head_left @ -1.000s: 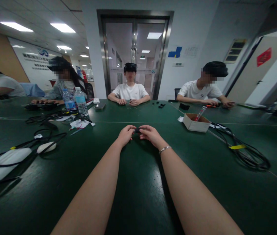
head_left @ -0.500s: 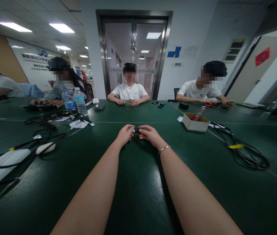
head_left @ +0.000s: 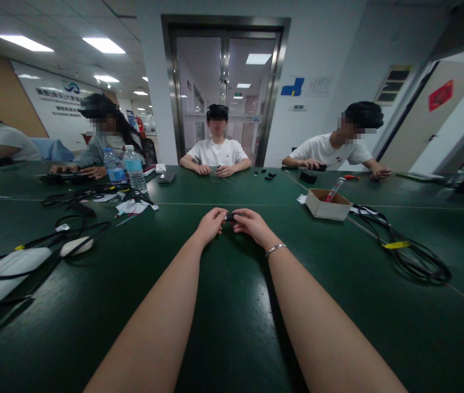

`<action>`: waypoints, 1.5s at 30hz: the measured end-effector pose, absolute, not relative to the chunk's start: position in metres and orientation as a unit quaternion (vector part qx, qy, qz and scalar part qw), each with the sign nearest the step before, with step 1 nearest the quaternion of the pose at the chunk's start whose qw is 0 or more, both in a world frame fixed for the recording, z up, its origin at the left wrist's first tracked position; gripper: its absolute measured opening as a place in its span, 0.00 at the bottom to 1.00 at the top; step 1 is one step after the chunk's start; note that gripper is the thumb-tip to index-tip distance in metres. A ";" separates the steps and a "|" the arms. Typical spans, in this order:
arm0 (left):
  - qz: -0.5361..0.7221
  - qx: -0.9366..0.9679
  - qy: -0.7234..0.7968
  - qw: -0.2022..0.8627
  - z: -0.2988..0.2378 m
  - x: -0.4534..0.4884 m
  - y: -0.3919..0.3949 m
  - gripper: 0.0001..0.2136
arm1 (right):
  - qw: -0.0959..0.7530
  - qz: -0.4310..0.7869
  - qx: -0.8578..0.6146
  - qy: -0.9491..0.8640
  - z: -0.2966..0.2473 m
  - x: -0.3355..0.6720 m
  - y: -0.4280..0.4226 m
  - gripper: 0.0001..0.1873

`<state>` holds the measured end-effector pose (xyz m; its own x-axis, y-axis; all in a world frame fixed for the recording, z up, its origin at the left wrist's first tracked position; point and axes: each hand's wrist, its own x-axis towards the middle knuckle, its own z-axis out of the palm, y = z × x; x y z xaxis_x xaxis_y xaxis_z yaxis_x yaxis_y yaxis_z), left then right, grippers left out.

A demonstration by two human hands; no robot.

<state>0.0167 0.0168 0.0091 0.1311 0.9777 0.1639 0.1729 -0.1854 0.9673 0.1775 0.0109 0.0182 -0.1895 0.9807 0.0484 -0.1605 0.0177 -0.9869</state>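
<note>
My left hand (head_left: 212, 225) and my right hand (head_left: 252, 225) meet over the green table (head_left: 232, 295), both closed in a pinch. Between their fingertips is a small black object with a shiny metallic bit (head_left: 229, 217) at its left end. The left fingers pinch that metallic end, while the right thumb and fingers grip the dark end. Fingers cover much of it, so its exact kind does not show. A silver bracelet (head_left: 275, 249) circles my right wrist.
A cardboard box (head_left: 328, 208) holding a red-and-clear item and a coiled black cable (head_left: 416, 262) lie to the right. Water bottles (head_left: 134, 170), tangled cables (head_left: 72, 224), papers and a white mouse-shaped object (head_left: 76, 247) are left. Several people sit around the table.
Less of the metallic end shows between my fingers, and the fingertips have shifted slightly. Across on the right, a person's hand has moved leftward with a dark object.
</note>
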 end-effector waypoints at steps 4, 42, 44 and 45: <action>0.456 0.626 0.459 0.435 0.010 0.017 0.016 0.11 | 0.493 0.579 -0.401 -0.512 0.019 0.177 0.010 0.06; 0.460 0.590 0.468 0.470 0.013 0.017 0.015 0.11 | 0.502 0.563 -0.398 -0.522 0.017 0.177 0.010 0.06; 0.462 0.591 0.467 0.468 0.012 0.017 0.016 0.12 | 0.501 0.563 -0.400 -0.522 0.017 0.177 0.010 0.06; 0.463 0.591 0.467 0.467 0.011 0.017 0.016 0.12 | 0.500 0.563 -0.401 -0.522 0.018 0.177 0.010 0.06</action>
<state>0.0170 0.0162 0.0113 0.1341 0.9848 0.1104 0.1195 -0.1266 0.9847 0.1775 0.0097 0.0176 -0.1783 0.9815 0.0697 -0.1443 0.0440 -0.9886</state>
